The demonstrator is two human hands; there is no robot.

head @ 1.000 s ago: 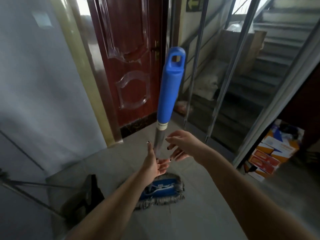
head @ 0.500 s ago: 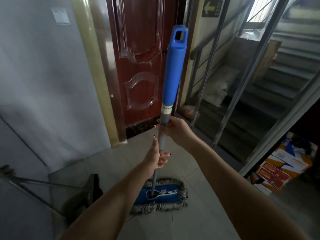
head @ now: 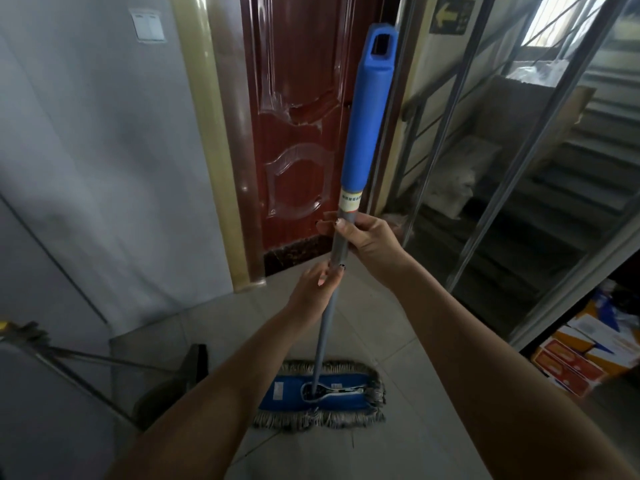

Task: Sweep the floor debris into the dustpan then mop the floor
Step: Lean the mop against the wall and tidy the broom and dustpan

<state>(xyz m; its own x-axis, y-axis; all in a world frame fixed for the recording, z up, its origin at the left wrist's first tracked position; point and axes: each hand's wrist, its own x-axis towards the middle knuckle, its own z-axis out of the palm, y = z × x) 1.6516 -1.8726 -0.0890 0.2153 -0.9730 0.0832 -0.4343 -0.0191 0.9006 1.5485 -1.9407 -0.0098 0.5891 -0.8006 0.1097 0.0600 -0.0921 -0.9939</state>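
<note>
Upright mop [head: 360, 140], head on floor [head: 398, 327], hands [head: 372, 245] gripping shaft

The mop [head: 320, 393] has a matt blue plastic sleeve, grey metal pole and fringed cloth head; the door [head: 294, 133] looks glossy.

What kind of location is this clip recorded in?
Most likely a stairwell landing in an apartment or office building: a red-brown entry door, a metal stair railing beside concrete stairs, and a yellow arrow sign on the wall.
</note>
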